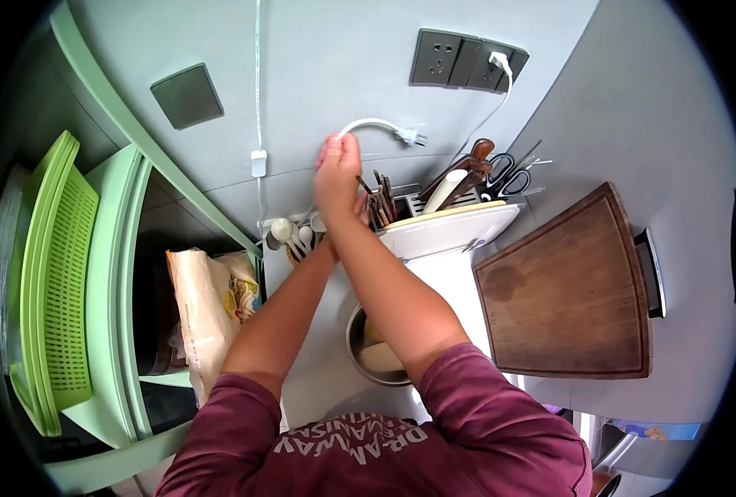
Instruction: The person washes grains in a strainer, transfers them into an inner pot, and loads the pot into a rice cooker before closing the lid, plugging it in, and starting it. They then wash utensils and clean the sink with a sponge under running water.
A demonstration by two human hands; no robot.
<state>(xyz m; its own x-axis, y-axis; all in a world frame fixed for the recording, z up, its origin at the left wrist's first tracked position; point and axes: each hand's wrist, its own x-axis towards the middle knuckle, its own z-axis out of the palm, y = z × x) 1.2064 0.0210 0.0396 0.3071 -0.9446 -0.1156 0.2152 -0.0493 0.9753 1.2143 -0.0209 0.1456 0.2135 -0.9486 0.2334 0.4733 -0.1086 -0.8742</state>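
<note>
My right hand (339,170) is closed around a white power cable (371,123) in front of the wall. The cable arcs rightward from the fist to a loose plug (410,136) with its prongs pointing right. My forearms cross, the right one over the left. Behind the right wrist, only a small part of my left hand (362,205) shows, near the chopsticks (380,201); its fingers are mostly hidden. White spoons (289,233) stand just left of the wrists.
Wall sockets (438,58) hold one inserted plug (499,60). Knives (467,174) and scissors (513,177) stand behind a white board (455,233). A wooden board (571,290) leans right; a metal pot (353,335) sits below my forearms. Left are a green shelf (111,290) and a bag (202,315).
</note>
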